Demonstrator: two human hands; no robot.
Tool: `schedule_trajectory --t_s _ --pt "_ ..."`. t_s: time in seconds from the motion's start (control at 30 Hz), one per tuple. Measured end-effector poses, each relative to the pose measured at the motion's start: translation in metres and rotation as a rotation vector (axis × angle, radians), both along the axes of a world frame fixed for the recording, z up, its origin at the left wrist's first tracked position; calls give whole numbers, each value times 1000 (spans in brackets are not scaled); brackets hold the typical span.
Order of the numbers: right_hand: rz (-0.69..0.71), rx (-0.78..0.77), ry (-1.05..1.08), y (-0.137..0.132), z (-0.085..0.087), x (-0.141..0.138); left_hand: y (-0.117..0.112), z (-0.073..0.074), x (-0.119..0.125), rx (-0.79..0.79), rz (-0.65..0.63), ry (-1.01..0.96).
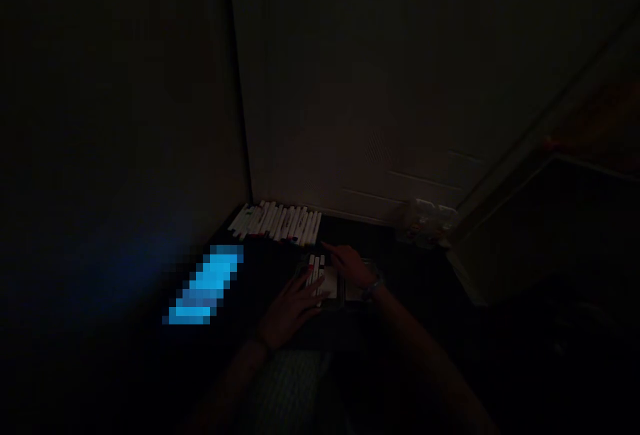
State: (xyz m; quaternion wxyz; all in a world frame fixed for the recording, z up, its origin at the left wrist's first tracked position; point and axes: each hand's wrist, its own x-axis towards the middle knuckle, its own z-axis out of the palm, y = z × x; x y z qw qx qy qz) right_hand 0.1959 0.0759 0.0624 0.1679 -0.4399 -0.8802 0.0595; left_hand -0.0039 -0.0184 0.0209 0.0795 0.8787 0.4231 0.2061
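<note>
The scene is very dark. My left hand point(293, 302) lies with fingers spread over a few white markers point(316, 262), which rest in the left half of a shallow clear case point(341, 288). One of these markers has a red band. My right hand point(347, 262) reaches over the case's far side, its fingers stretched forward and slightly bent. Its fingertips are close to the near end of a long row of white markers point(287, 222) lying side by side. I see nothing held in the right hand, though the undersides of its fingers are hidden.
A bright blue pixelated patch point(207, 285) glows on the left of the dark table. Clear plastic packages point(425, 218) stand at the back right against the wall point(350, 88). A side panel point(480, 248) bounds the right; patterned cloth point(285, 382) shows below.
</note>
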Motion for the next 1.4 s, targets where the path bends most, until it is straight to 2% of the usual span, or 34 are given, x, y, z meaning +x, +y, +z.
schedule_trajectory --t_s 0.23,0.4,0.53,0.67,0.8,1.07,1.17,1.27,1.4 --pt "38 -261 215 37 -14 -7 -2 -2 -1 56 -22 50" --pt "78 -369 280 45 -18 -11 0 -10 -4 102 -46 89" --pt "24 -323 300 40 -21 -13 0 -10 -4 105 -63 94" --pt "-42 -290 291 35 -21 -15 -2 -3 -1 73 -16 79" --pt "-40 -294 274 33 -19 -15 -7 3 0 42 -23 66" --pt "-43 -242 186 30 -17 -16 -13 -1 3 56 3 52" --pt "-96 -191 104 27 -13 -18 -12 -2 3 82 0 62" --pt "-199 -49 67 13 -2 -20 -12 -1 3 102 11 82" --pt "-345 103 166 -30 14 -19 -15 4 -1 126 1 81"
